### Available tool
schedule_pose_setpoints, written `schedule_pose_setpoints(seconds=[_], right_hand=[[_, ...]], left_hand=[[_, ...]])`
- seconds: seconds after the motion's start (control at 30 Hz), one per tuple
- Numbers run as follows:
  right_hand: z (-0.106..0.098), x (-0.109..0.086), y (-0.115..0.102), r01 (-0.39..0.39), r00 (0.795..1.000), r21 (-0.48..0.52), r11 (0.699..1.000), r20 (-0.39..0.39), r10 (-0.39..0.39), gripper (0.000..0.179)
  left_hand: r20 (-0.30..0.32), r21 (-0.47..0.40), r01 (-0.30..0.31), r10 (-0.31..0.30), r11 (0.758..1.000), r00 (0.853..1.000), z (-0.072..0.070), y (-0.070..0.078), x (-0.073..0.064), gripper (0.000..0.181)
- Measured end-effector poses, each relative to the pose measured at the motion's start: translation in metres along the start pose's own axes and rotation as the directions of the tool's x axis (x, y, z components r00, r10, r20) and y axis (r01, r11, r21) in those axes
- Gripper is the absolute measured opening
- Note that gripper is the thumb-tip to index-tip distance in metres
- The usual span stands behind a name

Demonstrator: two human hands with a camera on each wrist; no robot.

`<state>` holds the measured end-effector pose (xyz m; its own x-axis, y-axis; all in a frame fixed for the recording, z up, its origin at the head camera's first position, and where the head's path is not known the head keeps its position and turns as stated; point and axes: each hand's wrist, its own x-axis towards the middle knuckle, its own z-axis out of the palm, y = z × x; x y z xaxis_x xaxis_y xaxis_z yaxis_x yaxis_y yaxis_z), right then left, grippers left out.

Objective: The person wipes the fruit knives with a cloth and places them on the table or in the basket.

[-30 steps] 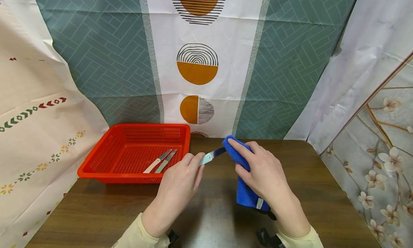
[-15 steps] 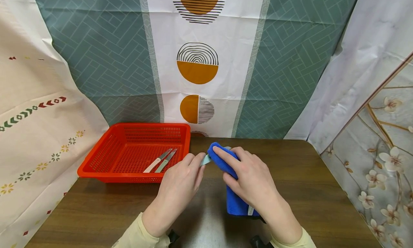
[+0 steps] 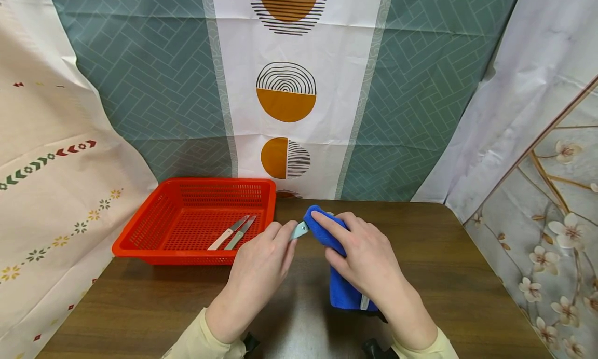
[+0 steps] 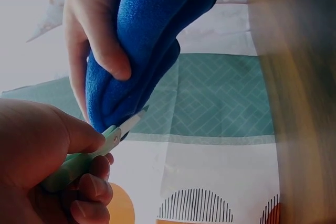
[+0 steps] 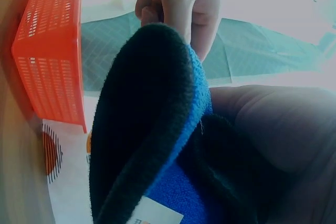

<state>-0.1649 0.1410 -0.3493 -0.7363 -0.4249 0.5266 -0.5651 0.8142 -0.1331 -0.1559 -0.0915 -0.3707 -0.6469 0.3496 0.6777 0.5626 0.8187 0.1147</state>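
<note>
My left hand (image 3: 261, 258) grips the mint-green handle of a small knife (image 3: 300, 230) above the table, its blade pointing right. In the left wrist view, the thumb presses on the handle (image 4: 79, 167) with fingers curled beneath. A folded blue cloth (image 3: 344, 291) is pinched by my right hand (image 3: 366, 258) around the blade, close to the handle. Part of the blade (image 4: 132, 123) shows beside the cloth in the left wrist view; the rest is hidden. The cloth's dark underside (image 5: 142, 103) and a white tag (image 5: 157, 212) face the right wrist camera.
A red plastic basket (image 3: 177, 255) stands at the left on the brown wooden table (image 3: 448, 276). Inside lie two knives, one with a pale pink handle (image 3: 219, 240) and one with a green handle (image 3: 235, 240). Patterned fabric (image 3: 406, 115) hangs behind and at both sides.
My right hand has moved left with the cloth, over the blade and up near the handle, then shifted back slightly. The blade, bare before, is now mostly covered. My left hand stays in place.
</note>
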Motion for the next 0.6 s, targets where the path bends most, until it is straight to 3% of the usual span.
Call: schedule_pose_setpoints(seconds=[0.6], right_hand=[[-0.002, 0.000, 0.018, -0.081, 0.996, -0.003, 0.997, 0.023, 0.081, 0.073]], left_hand=[[-0.057, 0.024, -0.024, 0.025, 0.999, 0.998, 0.000, -0.002, 0.000, 0.034]])
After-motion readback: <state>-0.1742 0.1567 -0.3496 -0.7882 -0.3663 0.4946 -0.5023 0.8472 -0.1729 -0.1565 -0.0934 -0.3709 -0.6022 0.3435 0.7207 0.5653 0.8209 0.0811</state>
